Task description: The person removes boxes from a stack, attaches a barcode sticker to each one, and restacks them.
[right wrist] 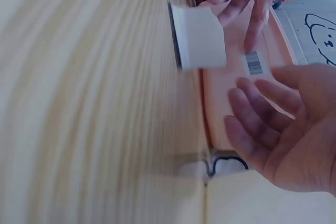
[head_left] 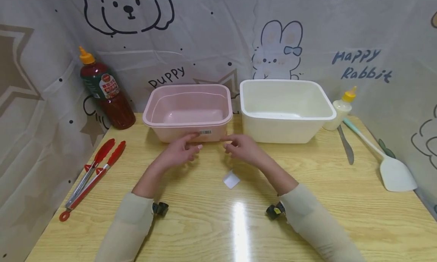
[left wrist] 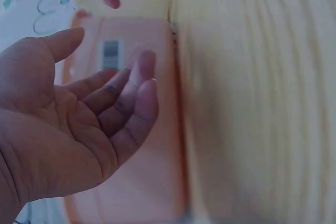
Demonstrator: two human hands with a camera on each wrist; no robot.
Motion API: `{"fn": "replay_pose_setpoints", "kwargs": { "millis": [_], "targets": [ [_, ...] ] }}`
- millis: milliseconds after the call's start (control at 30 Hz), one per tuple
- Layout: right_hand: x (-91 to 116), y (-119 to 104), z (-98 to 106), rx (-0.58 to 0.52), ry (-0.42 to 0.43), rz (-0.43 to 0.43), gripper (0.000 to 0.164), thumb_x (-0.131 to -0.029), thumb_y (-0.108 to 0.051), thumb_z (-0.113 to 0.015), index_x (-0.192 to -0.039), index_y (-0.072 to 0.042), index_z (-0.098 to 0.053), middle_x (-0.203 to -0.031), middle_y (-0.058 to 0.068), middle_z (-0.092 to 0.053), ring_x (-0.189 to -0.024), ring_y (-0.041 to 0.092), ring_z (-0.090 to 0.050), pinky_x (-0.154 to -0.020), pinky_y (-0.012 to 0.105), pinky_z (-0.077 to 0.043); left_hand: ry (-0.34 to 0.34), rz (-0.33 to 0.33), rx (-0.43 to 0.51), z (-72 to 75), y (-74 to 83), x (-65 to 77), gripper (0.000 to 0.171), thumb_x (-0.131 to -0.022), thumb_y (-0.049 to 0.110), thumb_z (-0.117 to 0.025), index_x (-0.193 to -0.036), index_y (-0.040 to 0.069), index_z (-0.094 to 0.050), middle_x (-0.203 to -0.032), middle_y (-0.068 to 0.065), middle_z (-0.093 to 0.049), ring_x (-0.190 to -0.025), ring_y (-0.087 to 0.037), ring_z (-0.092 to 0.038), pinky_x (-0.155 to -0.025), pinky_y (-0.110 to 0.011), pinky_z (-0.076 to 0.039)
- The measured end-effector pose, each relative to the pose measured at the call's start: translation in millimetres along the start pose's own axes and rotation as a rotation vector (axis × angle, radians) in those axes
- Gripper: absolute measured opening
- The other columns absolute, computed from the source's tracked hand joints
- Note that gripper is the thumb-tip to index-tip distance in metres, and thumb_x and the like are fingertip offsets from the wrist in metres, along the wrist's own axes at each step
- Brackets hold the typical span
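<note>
- My left hand [head_left: 181, 150] hovers with fingers relaxed, holding nothing, just before the pink tub [head_left: 189, 112].
- My right hand [head_left: 240, 148] likewise, fingers loosely spread.
- A white slip [head_left: 231, 179] lies on the table [head_left: 307, 201] near my right hand.

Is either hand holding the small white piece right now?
No: the small white piece is clear of both the left hand and the right hand, whose fingers are relaxed.

Head overview; blurry wrist close-ups, perhaps pink tub [head_left: 189, 110].
</note>
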State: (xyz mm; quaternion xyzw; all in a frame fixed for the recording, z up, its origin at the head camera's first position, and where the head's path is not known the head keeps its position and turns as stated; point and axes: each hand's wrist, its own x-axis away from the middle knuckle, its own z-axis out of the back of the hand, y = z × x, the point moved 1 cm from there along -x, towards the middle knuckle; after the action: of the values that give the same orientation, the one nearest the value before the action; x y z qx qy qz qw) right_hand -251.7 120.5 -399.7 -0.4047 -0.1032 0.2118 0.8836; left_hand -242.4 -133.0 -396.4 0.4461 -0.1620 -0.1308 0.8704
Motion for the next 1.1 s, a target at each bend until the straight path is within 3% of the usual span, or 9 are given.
{"fn": "replay_pose_setpoints", "kwargs": {
  "millis": [167,267,367,533,700,933,1100],
  "targets": [
    [15,3,5,0.2,-0.177,0.022,0.042,-0.097,-0.025,-0.067,-0.138,-0.016,-0.064,-0.113,0.008,-0.075,-0.101,0.02,-0.069,-0.086,0.036,-0.056,-0.037,-0.045,-0.073,-7.2,15.1,3.8,0.064,-0.102,0.041,-0.059,-0.158,0.021,-0.036,-0.123,-0.015,-0.069,-0.096,-0.03,-0.071,-0.079,-0.039,-0.058],
    [20,3,0,0.288,-0.275,0.037,0.048,-0.092,-0.027,-0.073,-0.139,-0.02,-0.063,-0.116,0.007,-0.074,-0.097,0.019,-0.067,-0.085,0.037,-0.054,-0.033,-0.05,-0.078,-11.5,18.9,4.6,0.063,-0.102,0.042,-0.059,-0.158,0.023,-0.036,-0.122,-0.014,-0.071,-0.098,-0.029,-0.072,-0.08,-0.038,-0.058],
    [25,0,-7,0.37,-0.324,0.061,0.052,-0.087,-0.025,-0.078,-0.137,-0.022,-0.065,-0.119,0.006,-0.071,-0.098,0.018,-0.063,-0.087,0.037,-0.053,-0.037,-0.051,-0.057,-16.8,19.4,4.2,0.063,-0.102,0.041,-0.059,-0.158,0.024,-0.036,-0.132,-0.014,-0.066,-0.106,-0.029,-0.071,-0.082,-0.04,-0.059],
    [32,-5,-15,0.473,-0.326,0.065,0.051,-0.081,-0.024,-0.083,-0.13,-0.026,-0.069,-0.126,0.006,-0.062,-0.103,0.018,-0.061,-0.089,0.038,-0.053,-0.052,-0.04,-0.047,-23.6,20.5,3.1,0.061,-0.102,0.039,-0.06,-0.157,0.029,-0.037,-0.141,-0.014,-0.059,-0.11,-0.029,-0.069,-0.083,-0.039,-0.059],
    [36,-8,-19,0.509,-0.32,0.066,0.031,-0.082,-0.021,-0.084,-0.111,-0.022,-0.072,-0.109,0.001,-0.062,-0.089,0.016,-0.059,-0.081,0.036,-0.053,-0.056,-0.014,-0.053,-27.0,24.6,2.5,0.061,-0.102,0.042,-0.06,-0.157,0.03,-0.038,-0.132,-0.014,-0.065,-0.103,-0.029,-0.072,-0.082,-0.036,-0.058],
    [35,2,-15,0.456,-0.32,0.035,0.007,-0.092,-0.02,-0.074,-0.093,-0.021,-0.067,-0.09,-0.007,-0.062,-0.083,0.012,-0.055,-0.078,0.031,-0.047,-0.056,-0.016,-0.085,-31.5,28.4,1.1,0.06,-0.101,0.042,-0.06,-0.156,0.028,-0.04,-0.129,-0.014,-0.067,-0.095,-0.027,-0.074,-0.079,-0.035,-0.057],
    [35,7,-3,0.361,-0.253,0.041,0.007,-0.098,-0.022,-0.066,-0.092,-0.02,-0.067,-0.085,-0.008,-0.065,-0.08,0.011,-0.057,-0.075,0.03,-0.048,-0.062,-0.016,-0.116,-35.1,27.6,-2.1,0.059,-0.102,0.045,-0.058,-0.155,0.024,-0.044,-0.132,-0.012,-0.066,-0.096,-0.024,-0.073,-0.083,-0.037,-0.057]
  ]
}}
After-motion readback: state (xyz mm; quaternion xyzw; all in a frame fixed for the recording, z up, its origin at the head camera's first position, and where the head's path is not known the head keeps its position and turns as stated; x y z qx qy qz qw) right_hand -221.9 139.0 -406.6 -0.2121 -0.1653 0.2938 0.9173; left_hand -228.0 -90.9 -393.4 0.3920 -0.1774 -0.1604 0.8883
